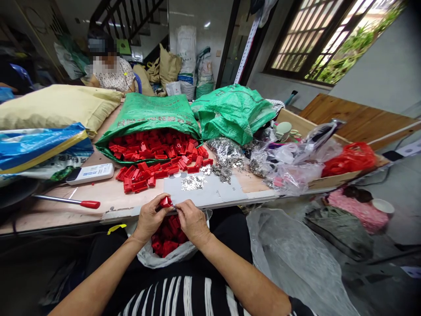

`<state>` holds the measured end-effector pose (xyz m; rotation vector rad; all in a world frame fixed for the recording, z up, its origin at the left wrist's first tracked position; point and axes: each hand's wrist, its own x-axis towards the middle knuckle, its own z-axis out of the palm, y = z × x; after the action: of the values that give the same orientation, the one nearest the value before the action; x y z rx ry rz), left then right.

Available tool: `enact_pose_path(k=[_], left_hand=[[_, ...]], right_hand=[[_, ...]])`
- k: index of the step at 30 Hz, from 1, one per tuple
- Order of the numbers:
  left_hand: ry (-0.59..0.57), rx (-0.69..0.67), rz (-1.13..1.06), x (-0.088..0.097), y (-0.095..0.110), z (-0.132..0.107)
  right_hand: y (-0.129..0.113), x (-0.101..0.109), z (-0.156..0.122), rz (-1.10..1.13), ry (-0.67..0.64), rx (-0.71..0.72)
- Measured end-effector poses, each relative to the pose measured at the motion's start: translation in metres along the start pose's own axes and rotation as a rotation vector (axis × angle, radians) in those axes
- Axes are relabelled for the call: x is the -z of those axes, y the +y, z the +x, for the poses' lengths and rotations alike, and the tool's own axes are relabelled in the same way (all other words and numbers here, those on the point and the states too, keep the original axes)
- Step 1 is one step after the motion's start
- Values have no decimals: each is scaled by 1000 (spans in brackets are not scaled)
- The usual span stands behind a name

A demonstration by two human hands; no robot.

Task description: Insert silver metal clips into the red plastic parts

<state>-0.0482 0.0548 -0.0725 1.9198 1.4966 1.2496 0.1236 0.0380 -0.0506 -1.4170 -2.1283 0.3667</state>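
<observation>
Head view, bare forearms held angled inward over the lap, red rectangular plastic block clamped by fingers of the left hand, small silver metal piece pinched against it by fingers of the right hand, white plastic bag held below

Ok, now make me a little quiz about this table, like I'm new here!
1. What does the left hand hold up?
2. True or false: the white plastic bag of red parts rests on the person's lap.
3. What lies heaped on the grey board?
A) silver metal bits
B) green sacking
C) red parts

Key: 1. a red plastic part; 2. true; 3. A
</observation>
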Motion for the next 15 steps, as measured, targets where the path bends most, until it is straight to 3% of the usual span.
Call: enact_pose_path(k=[15], left_hand=[[10,0,20,0,2,0]], right_hand=[[-2,2,1,18,-2,-25]])
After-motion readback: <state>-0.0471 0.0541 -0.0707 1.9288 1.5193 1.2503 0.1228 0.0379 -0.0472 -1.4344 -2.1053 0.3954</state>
